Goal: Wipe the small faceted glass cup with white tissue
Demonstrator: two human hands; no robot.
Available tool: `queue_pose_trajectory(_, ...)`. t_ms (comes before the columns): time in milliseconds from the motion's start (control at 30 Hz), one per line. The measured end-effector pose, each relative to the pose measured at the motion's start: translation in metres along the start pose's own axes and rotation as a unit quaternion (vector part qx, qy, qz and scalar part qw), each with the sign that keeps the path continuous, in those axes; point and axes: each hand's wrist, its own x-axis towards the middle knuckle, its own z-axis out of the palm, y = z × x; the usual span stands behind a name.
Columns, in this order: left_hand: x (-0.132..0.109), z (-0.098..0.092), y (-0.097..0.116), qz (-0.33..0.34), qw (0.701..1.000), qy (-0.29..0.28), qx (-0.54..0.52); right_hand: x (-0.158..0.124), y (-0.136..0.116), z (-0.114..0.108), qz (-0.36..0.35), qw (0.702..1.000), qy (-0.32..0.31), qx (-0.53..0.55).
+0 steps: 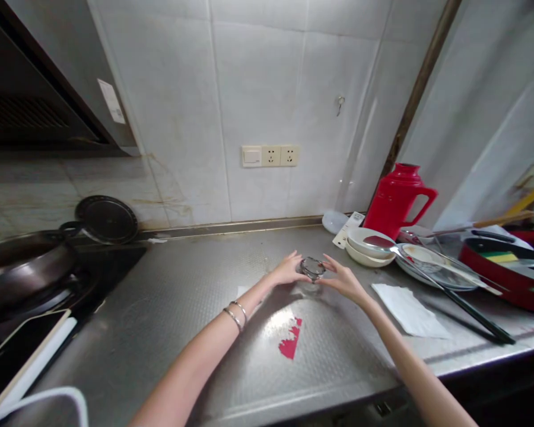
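A small clear glass container [312, 270] with a lid-like top stands on the steel counter [196, 284], near its middle. My left hand [288, 270] cups it from the left, fingers curled onto its top edge. From the right, my right hand [342, 279] pinches the same top with fingertips. Both hands are closed on it. I cannot make out what is inside. Two bangles sit on my left wrist.
Right of the hands lie a white paper napkin [407, 308], stacked bowls [368, 244], a plate with a ladle [431, 267], a red jug [394, 198] and a red pan [507, 267]. A wok [22, 261] sits on the stove at left. A red scrap [291, 339] lies near me.
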Motion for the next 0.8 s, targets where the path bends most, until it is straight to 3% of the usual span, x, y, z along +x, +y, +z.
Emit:
queue_pose_trajectory(200, -0.105, -0.099, -0.022, -0.070, 0.997, 0.039, -0.001, 0.023, -0.092, 0.092, -0.077, 0.995, -0.054, 0.025)
queue_pose_trajectory(367, -0.215, -0.157, -0.028, -0.192, 0.972, 0.134, 0.031, 0.027, -0.175, 0.171, -0.153, 0.980, -0.126, 0.029)
queue_pose_trajectory(567, -0.323, -0.191, -0.038, -0.298, 0.934, 0.181, 0.077, 0.011, -0.247, 0.250, -0.210, 0.956, -0.201, 0.027)
queue_pose_trajectory(667, -0.360, -0.197, -0.043, -0.333, 0.918, 0.187, 0.103, 0.000, -0.266, 0.279, -0.219, 0.948, -0.231, 0.029)
queue_pose_trajectory(800, -0.391, -0.198, -0.051, -0.354, 0.909, 0.184, 0.120, -0.010, -0.277, 0.307, -0.222, 0.940, -0.256, 0.039)
